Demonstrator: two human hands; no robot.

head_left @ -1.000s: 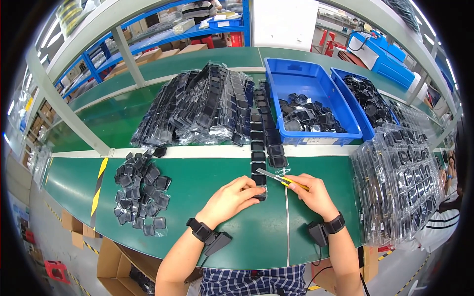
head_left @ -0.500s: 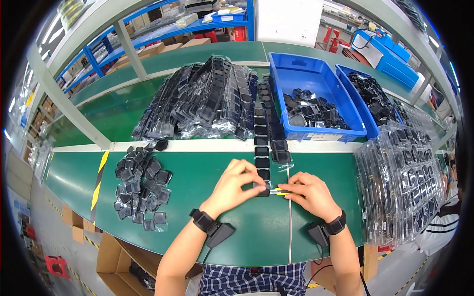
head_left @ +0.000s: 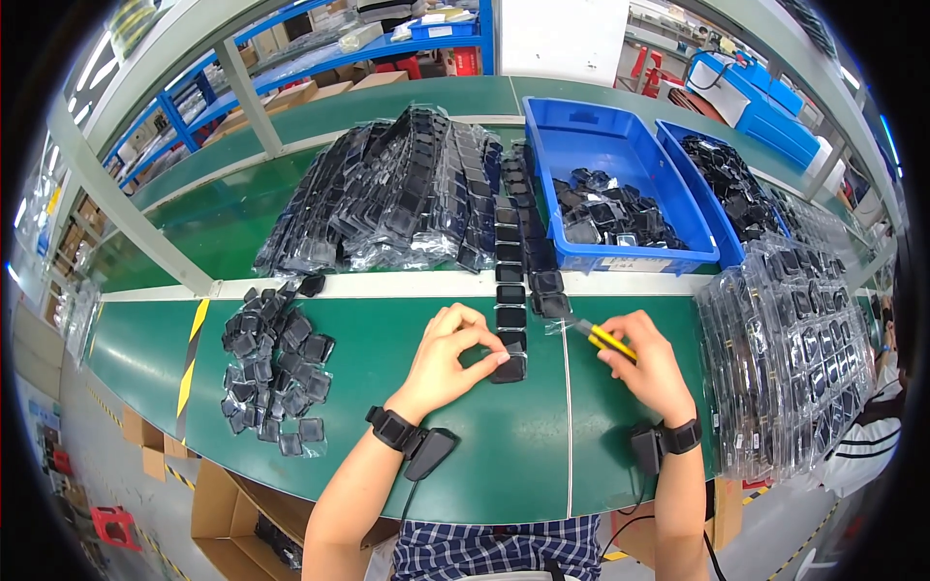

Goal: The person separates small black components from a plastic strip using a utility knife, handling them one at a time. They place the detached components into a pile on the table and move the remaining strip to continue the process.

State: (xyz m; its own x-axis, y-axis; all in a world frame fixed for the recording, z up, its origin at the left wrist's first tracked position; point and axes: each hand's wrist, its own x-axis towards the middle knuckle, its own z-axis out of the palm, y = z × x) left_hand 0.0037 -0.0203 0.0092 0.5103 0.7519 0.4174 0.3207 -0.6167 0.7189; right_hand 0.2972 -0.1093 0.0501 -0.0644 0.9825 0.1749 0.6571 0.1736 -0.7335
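A strip of black square pieces in clear plastic pockets [head_left: 511,293] runs toward me down the green bench. My left hand [head_left: 441,363] pinches the near end piece [head_left: 510,368] between thumb and forefinger; whether that piece is still joined to the strip, I cannot tell. To the right, my right hand [head_left: 653,366] grips a yellow utility knife [head_left: 613,343], raised clear of the strip, with its blade pointing up and left. Beside the blade lies the near end of a second strip [head_left: 549,284].
Separate pocketed pieces lie in a pile [head_left: 263,341] at left. Behind is a large heap of strips [head_left: 402,198]. Two bins, one blue bin [head_left: 635,258] and another [head_left: 699,194], hold black pieces. Clear plastic trays [head_left: 775,358] are stacked at right. A cardboard box [head_left: 218,508] stands below the bench.
My right hand has drawn the knife away from the strip's end, moving right and turning the blade upward. My left hand stays at the end piece, shifted slightly left.
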